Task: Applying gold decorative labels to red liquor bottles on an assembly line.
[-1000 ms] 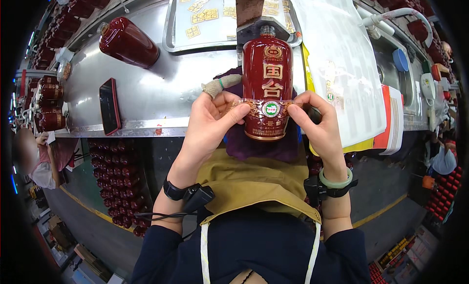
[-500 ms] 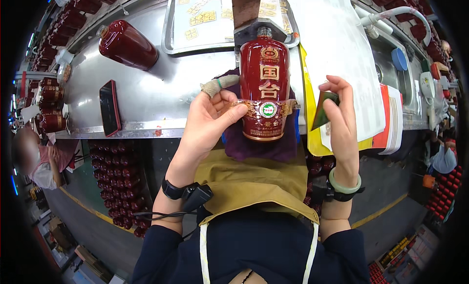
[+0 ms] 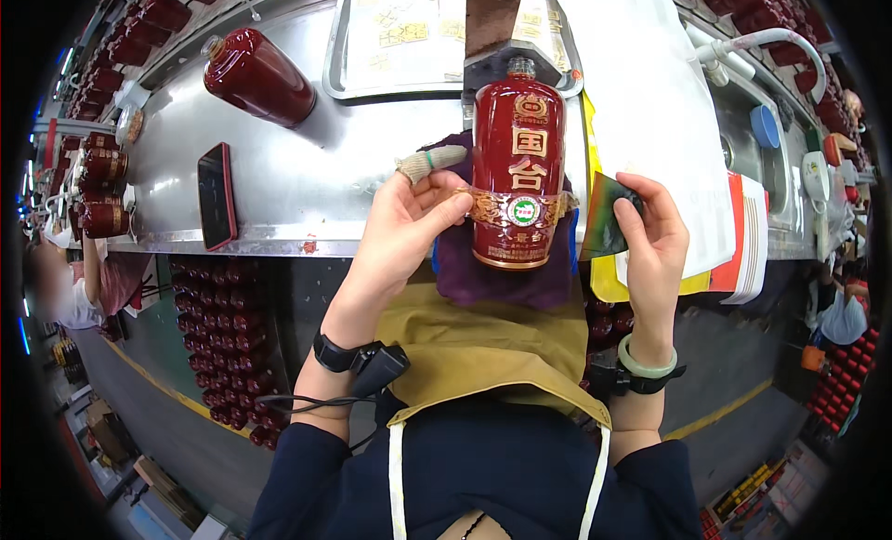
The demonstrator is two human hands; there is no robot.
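A dark red glass bottle (image 3: 518, 154) with gold lettering lies on a purple cloth (image 3: 502, 284) at the table's front edge, its neck pointing away from me. Across its lower part runs a clear decal strip (image 3: 492, 208) with gold patterns, its ends sticking out past both sides. My left hand (image 3: 407, 217) is closed, with thumb and fingers pinching the strip's left end; a grey knitted cover (image 3: 430, 163) sits on one finger. To the right of the bottle, my right hand (image 3: 656, 233) grips a thin, dark green flat scraper (image 3: 608, 219) between thumb and fingers, apart from the bottle.
Another red bottle (image 3: 260, 77) lies on the metal table at the far left, with a phone (image 3: 217, 196) nearer. Beyond my bottle stands a metal tray (image 3: 353, 92) of gold decals. White sheets (image 3: 650, 103) cover the right side. A sink (image 3: 785, 182) is farther right.
The scraper has turned so that more of its flat face shows, and my right fingers have shifted on it. My left hand keeps its pinch. The whole view has shifted slightly.
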